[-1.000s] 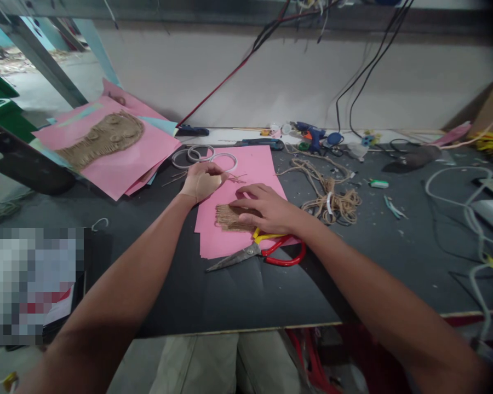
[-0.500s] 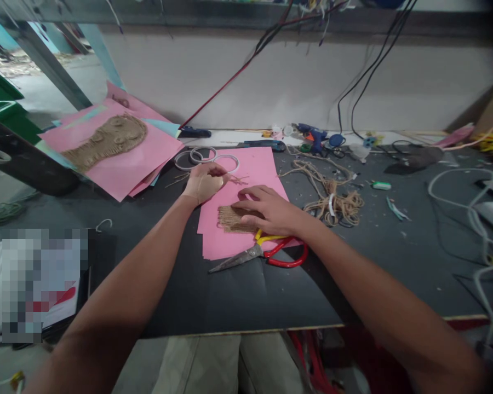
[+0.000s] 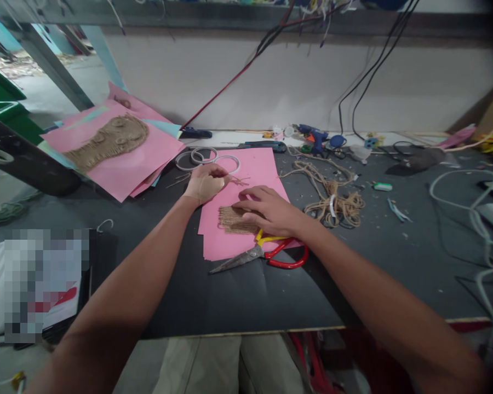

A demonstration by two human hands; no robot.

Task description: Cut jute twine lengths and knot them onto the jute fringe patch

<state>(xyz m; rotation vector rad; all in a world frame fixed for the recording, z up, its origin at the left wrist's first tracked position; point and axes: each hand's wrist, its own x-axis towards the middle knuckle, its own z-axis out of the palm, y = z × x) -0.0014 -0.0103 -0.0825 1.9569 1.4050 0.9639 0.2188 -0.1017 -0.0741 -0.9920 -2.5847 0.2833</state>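
My left hand (image 3: 207, 182) is over the upper left of the pink paper (image 3: 217, 249), its fingers curled in a pinch. Short strands of twine (image 3: 241, 181) stick out from its fingertips. My right hand (image 3: 267, 210) lies with fingers spread over a flat patch of brown twine rows (image 3: 232, 220), touching its right part and hiding some of it. Just below that hand, scissors (image 3: 252, 253) with red and yellow handles rest across the paper's lower edge, blades pointing left. White rings (image 3: 204, 155) lie beyond my left hand.
A tangled twine bundle (image 3: 334, 205) lies right of the paper. Pink sheets with a twine-covered shape (image 3: 110, 139) are at the back left. A utility knife (image 3: 265, 146) and a blue glue gun (image 3: 315, 135) lie along the back. A grey cable (image 3: 460, 210) loops at the right.
The view has shifted very slightly. Both hands, the twine patch and the scissors stay in the same places.
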